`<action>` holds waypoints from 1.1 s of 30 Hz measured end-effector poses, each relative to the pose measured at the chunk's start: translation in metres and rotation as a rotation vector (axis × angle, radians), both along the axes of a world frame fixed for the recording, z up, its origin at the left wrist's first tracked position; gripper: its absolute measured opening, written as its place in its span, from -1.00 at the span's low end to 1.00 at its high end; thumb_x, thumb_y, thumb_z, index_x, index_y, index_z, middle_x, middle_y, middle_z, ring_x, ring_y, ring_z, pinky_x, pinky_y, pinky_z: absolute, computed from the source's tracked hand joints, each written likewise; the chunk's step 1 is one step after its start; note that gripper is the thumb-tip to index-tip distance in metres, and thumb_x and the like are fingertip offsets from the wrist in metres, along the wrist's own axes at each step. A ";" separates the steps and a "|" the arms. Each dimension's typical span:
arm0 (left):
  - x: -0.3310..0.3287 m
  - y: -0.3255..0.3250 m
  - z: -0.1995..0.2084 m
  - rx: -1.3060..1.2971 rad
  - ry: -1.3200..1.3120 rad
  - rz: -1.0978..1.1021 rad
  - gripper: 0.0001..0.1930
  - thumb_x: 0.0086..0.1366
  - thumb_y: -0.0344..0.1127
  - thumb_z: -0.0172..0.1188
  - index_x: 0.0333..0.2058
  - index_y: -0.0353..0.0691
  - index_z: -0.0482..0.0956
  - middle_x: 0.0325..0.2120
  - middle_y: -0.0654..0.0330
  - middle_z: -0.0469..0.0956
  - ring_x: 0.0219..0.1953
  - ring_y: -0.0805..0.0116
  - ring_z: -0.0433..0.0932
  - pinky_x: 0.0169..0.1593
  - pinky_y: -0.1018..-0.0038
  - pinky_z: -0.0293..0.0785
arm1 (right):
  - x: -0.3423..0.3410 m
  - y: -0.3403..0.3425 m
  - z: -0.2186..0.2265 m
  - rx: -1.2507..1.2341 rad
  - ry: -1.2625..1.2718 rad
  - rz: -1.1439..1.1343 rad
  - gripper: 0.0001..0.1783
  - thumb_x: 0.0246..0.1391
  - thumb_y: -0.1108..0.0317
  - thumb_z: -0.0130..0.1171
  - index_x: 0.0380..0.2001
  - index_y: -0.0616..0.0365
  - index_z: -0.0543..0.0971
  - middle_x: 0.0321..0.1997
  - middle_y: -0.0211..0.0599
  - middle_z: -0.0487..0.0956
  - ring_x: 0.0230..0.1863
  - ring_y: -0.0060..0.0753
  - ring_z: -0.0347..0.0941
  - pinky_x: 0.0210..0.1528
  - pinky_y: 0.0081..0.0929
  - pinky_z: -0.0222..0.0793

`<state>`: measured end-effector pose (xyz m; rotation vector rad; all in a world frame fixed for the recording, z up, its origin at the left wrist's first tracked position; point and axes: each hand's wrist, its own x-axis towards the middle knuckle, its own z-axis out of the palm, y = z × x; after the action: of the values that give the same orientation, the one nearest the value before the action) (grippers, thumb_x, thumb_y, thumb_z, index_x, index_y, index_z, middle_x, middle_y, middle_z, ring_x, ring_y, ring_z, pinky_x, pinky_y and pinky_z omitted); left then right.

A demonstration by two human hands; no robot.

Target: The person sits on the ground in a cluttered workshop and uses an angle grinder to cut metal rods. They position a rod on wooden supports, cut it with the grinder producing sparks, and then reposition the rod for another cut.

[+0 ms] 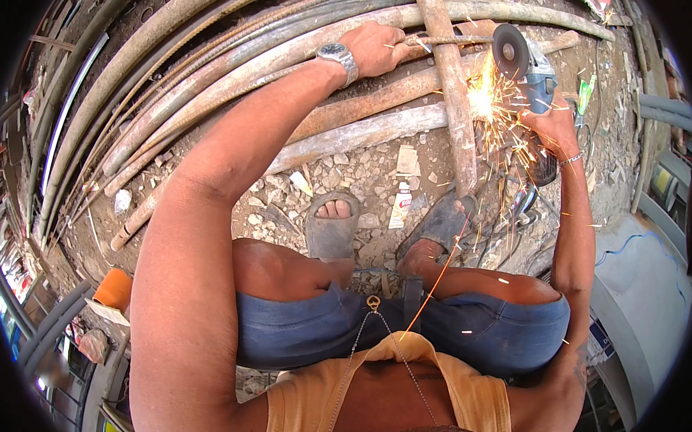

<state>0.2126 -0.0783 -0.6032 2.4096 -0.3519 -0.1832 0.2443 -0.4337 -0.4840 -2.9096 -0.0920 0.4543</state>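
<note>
Two bare hands work over rusty pipes in the head view. Left hand, wristwatch on the wrist, is closed around a thin rusty rod lying across the pipes, fingers wrapped over it, pinning it down. Right hand is clamped on the body of a blue angle grinder, fingers curled tight around it; how the thumb sits cannot be told. Grinder's disc is at the rod's right end, just above a thick rusty pipe running toward the feet; sparks spray down from just below the disc. Hands are well apart, rod between them. Sandalled feet rest on gravel below, right sandal on the pipe's near end. More long curved pipes lie at left.
</note>
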 end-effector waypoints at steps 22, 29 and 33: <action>-0.007 -0.002 0.011 0.047 0.020 0.039 -0.75 0.33 -0.13 0.10 -0.30 -0.20 0.58 -0.45 -0.13 0.60 -0.32 -0.21 0.59 -0.19 0.01 0.51 | -0.001 0.004 0.007 0.033 0.040 -0.019 -0.26 -0.38 0.13 0.41 -0.07 0.33 0.52 -0.18 0.03 0.65 -0.17 -0.09 0.61 -0.08 -0.28 0.48; -0.012 -0.003 0.013 0.081 -0.034 0.032 -0.76 0.34 -0.12 0.10 -0.29 -0.18 0.53 -0.44 -0.10 0.60 -0.32 -0.16 0.59 -0.23 0.01 0.50 | -0.001 0.006 0.010 0.071 0.064 -0.015 -0.25 -0.38 0.12 0.41 -0.07 0.35 0.52 -0.19 0.05 0.65 -0.16 -0.05 0.61 -0.05 -0.27 0.48; -0.014 -0.004 0.013 0.094 -0.035 0.040 -0.77 0.35 -0.12 0.09 -0.28 -0.17 0.52 -0.43 -0.09 0.60 -0.32 -0.15 0.59 -0.25 0.01 0.50 | 0.000 0.004 0.008 0.056 0.052 0.004 -0.25 -0.38 0.12 0.42 -0.06 0.34 0.52 -0.18 0.05 0.65 -0.15 -0.06 0.60 -0.04 -0.28 0.47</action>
<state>0.1988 -0.0820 -0.5899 2.5128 -0.3167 -0.1430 0.2447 -0.4293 -0.4758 -2.8410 -0.1008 0.5188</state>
